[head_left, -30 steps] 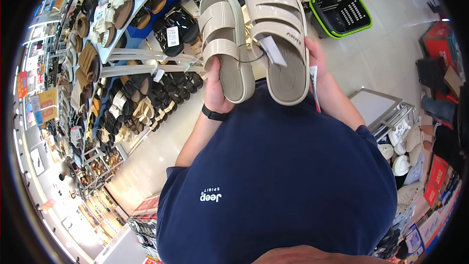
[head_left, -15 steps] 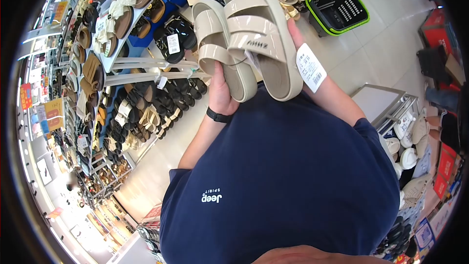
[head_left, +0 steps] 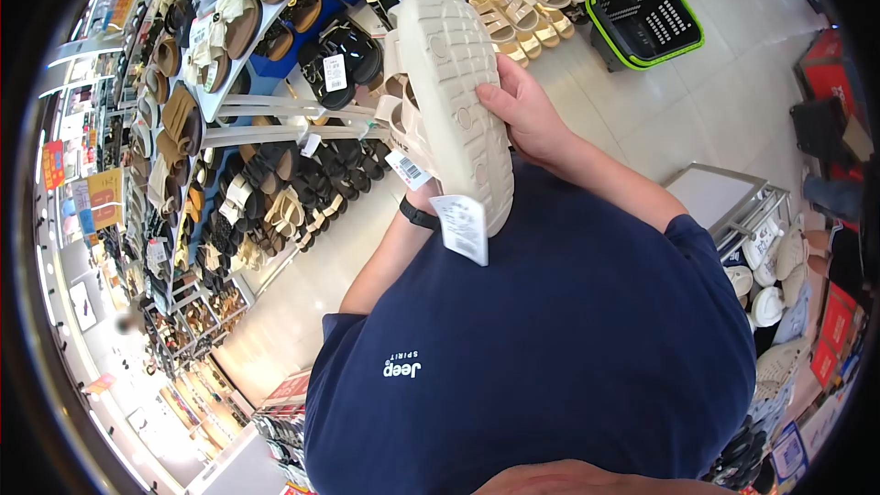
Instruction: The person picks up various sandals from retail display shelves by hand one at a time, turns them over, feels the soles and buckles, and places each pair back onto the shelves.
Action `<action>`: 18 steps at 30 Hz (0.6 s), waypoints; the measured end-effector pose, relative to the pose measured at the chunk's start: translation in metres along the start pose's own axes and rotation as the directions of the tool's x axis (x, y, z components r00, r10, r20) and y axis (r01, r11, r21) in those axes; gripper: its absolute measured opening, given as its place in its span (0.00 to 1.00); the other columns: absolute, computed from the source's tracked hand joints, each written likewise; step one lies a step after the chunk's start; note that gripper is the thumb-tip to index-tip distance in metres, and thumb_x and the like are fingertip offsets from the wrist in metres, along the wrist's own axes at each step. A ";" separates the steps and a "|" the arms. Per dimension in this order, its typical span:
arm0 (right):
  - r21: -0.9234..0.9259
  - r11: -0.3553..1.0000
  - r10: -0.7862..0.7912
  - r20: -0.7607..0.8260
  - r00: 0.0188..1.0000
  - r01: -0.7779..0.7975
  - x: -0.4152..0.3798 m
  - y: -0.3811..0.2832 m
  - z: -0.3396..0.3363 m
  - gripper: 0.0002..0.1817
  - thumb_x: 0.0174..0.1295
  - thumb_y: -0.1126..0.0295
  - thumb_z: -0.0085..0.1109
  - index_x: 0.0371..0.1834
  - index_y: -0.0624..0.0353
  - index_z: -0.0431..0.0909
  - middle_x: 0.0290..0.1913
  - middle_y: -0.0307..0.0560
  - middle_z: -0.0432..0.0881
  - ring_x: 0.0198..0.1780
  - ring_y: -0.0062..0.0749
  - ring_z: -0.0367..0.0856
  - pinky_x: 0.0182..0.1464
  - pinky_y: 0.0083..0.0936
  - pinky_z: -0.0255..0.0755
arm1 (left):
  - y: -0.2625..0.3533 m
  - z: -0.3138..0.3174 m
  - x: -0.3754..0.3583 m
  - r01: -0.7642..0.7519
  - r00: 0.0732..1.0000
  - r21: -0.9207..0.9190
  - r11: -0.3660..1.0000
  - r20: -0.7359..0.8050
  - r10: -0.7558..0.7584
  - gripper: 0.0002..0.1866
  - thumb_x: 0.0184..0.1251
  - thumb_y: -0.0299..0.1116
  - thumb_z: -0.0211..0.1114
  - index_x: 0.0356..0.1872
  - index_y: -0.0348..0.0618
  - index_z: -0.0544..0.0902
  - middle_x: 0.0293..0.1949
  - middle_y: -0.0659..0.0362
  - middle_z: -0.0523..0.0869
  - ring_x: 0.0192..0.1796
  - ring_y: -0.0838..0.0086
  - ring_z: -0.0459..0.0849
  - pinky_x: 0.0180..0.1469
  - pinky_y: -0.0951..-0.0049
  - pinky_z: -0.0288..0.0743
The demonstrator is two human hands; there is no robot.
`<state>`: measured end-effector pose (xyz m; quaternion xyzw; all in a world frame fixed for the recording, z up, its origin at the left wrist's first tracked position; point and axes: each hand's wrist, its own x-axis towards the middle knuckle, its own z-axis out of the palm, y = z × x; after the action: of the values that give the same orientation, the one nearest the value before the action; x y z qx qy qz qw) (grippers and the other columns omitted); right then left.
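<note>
A beige sandal is turned with its patterned sole towards me. My right hand grips its right edge, thumb pressed on the sole. Glossy straps show at the left, where the pair's other sandal is mostly hidden behind the first. My left hand, with a black band on the wrist, is closed at the lower part of the pair; its fingers are covered. A white price tag hangs over the heel, and a smaller barcode tag lies beside the straps.
Shelves of sandals rise on the left. A black basket with a green rim stands on the tiled floor. Beige sandals line the display ahead. A metal stand with white shoes is at the right.
The sandal in my right hand has been turned from its strap side to its sole and moved left over the other one. Its tag has swung to the heel's lower left.
</note>
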<state>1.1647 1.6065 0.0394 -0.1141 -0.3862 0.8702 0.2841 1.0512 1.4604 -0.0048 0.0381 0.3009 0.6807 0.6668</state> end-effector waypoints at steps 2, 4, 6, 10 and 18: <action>0.040 0.999 -0.001 0.011 1.000 0.000 -0.002 0.002 -0.002 0.28 0.65 0.63 0.61 0.61 0.67 0.63 0.56 0.48 0.76 0.56 0.28 0.76 0.59 0.27 0.71 | 0.002 0.007 -0.001 0.004 1.000 0.031 1.000 0.003 -0.004 0.24 0.75 0.45 0.50 0.63 0.41 0.70 0.55 0.54 0.79 0.52 0.67 0.81 0.51 0.68 0.79; 0.047 0.999 0.001 0.013 1.000 -0.002 -0.002 0.005 -0.004 0.28 0.65 0.63 0.61 0.62 0.66 0.63 0.56 0.47 0.76 0.56 0.27 0.76 0.59 0.28 0.71 | 0.004 0.015 -0.002 0.013 1.000 0.059 0.998 -0.002 -0.013 0.24 0.75 0.46 0.50 0.63 0.40 0.70 0.54 0.55 0.79 0.50 0.68 0.82 0.49 0.69 0.80; 0.046 0.999 0.004 0.019 1.000 -0.005 -0.003 0.005 -0.005 0.28 0.65 0.62 0.61 0.62 0.65 0.63 0.56 0.46 0.76 0.56 0.27 0.76 0.57 0.28 0.72 | 0.005 0.024 -0.002 0.016 1.000 0.091 0.996 -0.018 -0.014 0.24 0.75 0.46 0.50 0.62 0.40 0.70 0.52 0.55 0.80 0.49 0.68 0.82 0.46 0.71 0.80; 0.038 0.999 0.026 0.009 1.000 -0.026 -0.005 0.005 -0.007 0.27 0.66 0.60 0.60 0.62 0.63 0.64 0.55 0.44 0.76 0.54 0.24 0.76 0.54 0.26 0.73 | 0.007 0.036 -0.008 -0.011 0.999 0.229 0.973 -0.046 0.022 0.23 0.75 0.46 0.50 0.62 0.40 0.71 0.50 0.55 0.80 0.46 0.70 0.83 0.42 0.74 0.81; 0.008 0.998 0.058 0.006 0.998 -0.058 -0.007 0.003 -0.013 0.25 0.68 0.57 0.57 0.62 0.60 0.66 0.54 0.42 0.77 0.52 0.23 0.77 0.52 0.25 0.74 | 0.004 0.012 -0.001 0.049 0.987 0.033 0.998 0.153 -0.053 0.25 0.75 0.46 0.52 0.65 0.42 0.69 0.56 0.55 0.80 0.51 0.68 0.83 0.48 0.68 0.82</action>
<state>1.1749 1.6083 0.0282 -0.1216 -0.3801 0.8798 0.2581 1.0528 1.4639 0.0072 0.0924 0.2595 0.6540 0.7045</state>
